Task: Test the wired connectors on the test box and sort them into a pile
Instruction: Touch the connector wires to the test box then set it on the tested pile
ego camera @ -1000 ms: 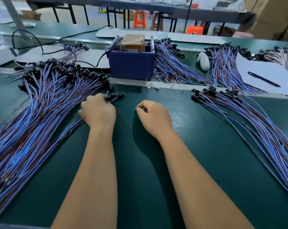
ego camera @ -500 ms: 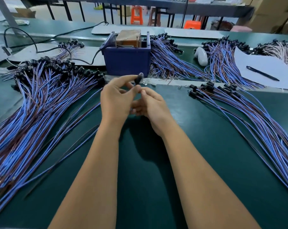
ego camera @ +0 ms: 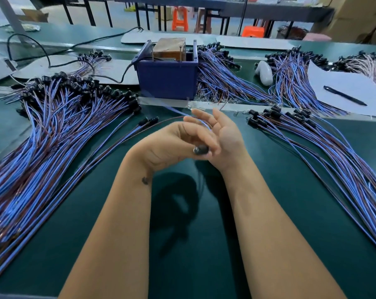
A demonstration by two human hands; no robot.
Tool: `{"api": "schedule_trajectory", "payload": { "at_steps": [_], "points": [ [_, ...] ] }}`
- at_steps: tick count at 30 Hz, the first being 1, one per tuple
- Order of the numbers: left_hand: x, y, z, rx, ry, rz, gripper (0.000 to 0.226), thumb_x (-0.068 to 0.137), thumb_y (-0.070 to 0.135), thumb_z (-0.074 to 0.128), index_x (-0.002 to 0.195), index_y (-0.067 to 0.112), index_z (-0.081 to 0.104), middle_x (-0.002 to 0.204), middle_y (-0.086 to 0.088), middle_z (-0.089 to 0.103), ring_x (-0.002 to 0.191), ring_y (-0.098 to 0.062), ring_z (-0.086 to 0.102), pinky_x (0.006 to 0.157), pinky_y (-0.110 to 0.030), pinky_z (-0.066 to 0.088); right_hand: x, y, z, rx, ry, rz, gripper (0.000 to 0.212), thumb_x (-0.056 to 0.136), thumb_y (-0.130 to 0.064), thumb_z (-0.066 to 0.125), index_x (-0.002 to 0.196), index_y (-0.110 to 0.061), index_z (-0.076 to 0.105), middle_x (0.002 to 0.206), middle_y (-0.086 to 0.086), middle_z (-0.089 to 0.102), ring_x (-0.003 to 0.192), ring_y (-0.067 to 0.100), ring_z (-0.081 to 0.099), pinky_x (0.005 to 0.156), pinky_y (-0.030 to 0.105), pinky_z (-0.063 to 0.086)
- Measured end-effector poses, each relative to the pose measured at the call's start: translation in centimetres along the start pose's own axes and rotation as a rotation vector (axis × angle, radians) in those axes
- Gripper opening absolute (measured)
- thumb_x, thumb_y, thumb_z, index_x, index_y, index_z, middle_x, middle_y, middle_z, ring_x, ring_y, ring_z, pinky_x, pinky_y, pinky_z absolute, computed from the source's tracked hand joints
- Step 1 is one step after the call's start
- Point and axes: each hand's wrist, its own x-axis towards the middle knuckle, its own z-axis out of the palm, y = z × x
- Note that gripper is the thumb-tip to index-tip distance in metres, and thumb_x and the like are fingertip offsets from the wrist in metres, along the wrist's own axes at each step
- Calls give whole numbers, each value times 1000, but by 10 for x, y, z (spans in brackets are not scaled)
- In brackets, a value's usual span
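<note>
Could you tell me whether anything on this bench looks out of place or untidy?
Two wired connectors lie apart from the big left pile, stray on the green mat. Otherwise nothing stands out.

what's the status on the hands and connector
Left hand pinching black connector. Right hand open, fingers straight. Wires trail toward blue test box. Nothing in the way.

Factory assembly line, my station: green bench mat; heaped blue-and-brown wire harnesses; blue test box; more benches behind, plastic stools, cardboard cartons.
</note>
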Motion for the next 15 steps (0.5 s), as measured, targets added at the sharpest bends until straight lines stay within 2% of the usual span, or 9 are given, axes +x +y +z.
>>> {"api": "schedule_trajectory", "payload": {
  "at_steps": [2,5,7,10,13,15],
  "points": [
    [-1,-3,0,88,-99,-133,45,72,-16,56,79,22,78,76,3,68,73,-10,64,66,-17,50,-1,2,-1,-51,38,-52,30,105,-26,36,107,-6,59,81,11,70,72,20,68,73,28,56],
    [-3,-7,-6,156,-77,-278,42,81,-11,57,83,25,79,79,3,70,81,-13,70,76,-22,56,1,4,-2,-147,26,-145,29,106,-9,30,116,-7,57,74,6,70,61,14,64,64,22,54],
    [-6,-7,-11,126,-22,-332,44,88,-9,51,85,25,79,86,1,73,91,-15,71,79,-23,56,1,4,-2,-175,-13,-157,30,106,-7,28,121,-10,55,75,6,69,57,14,61,57,22,53],
    [-6,-6,-17,102,253,-350,46,88,-7,40,79,22,75,88,-4,75,96,-18,73,75,-23,58,2,7,-1,-183,-44,-139,25,106,-9,31,124,-13,47,81,9,70,51,16,60,44,22,47],
    [0,-6,-17,98,629,-344,39,89,-5,38,73,18,66,76,-2,73,81,-14,74,65,-22,57,3,9,-1,-254,-71,-161,20,105,-8,32,119,-7,46,88,6,73,67,16,67,57,26,50],
    [6,-8,-18,42,840,-330,35,91,-3,39,73,16,63,71,-2,68,71,-15,69,58,-21,56,3,9,-1,-368,-53,-185,16,104,-9,35,106,-11,50,89,1,74,75,14,68,66,27,46]
  ]
}}
